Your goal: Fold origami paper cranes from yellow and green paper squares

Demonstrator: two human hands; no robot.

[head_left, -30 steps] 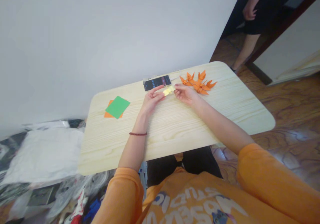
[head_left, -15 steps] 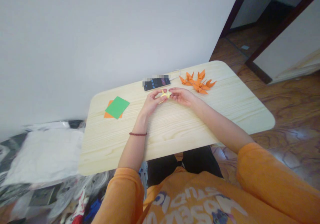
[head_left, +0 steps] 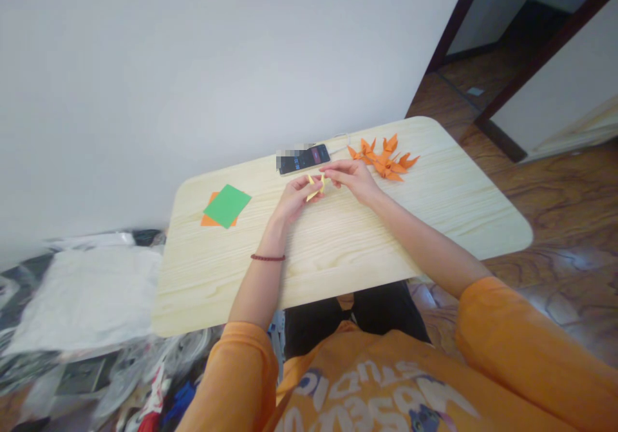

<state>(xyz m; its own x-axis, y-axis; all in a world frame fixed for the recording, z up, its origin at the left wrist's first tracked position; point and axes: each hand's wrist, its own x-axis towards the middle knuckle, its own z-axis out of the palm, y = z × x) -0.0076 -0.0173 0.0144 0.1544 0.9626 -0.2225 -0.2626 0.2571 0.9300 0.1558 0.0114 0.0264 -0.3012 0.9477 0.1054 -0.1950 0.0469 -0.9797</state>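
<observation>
Over the middle of the table, a small folded piece of yellow paper with pointed ends is pinched between the thumb and fingers of my left hand. My right hand closes its thumb and forefinger on the paper's upper right tip. My fingers cover part of the folds. Several orange origami cranes lie in a cluster just beyond my right hand. Left of my hands, a green paper square rests on an orange paper sheet.
A phone with a lit screen lies behind my hands, a white cable near it. The pale wooden table has rounded corners and stands against a white wall. Bags and a white cloth lie at the left, below table height.
My right hand has shifted up slightly and its fingers now pinch the paper's tip from above. The yellow paper has turned a little, its points spread more apart. The left hand stays nearly still.
</observation>
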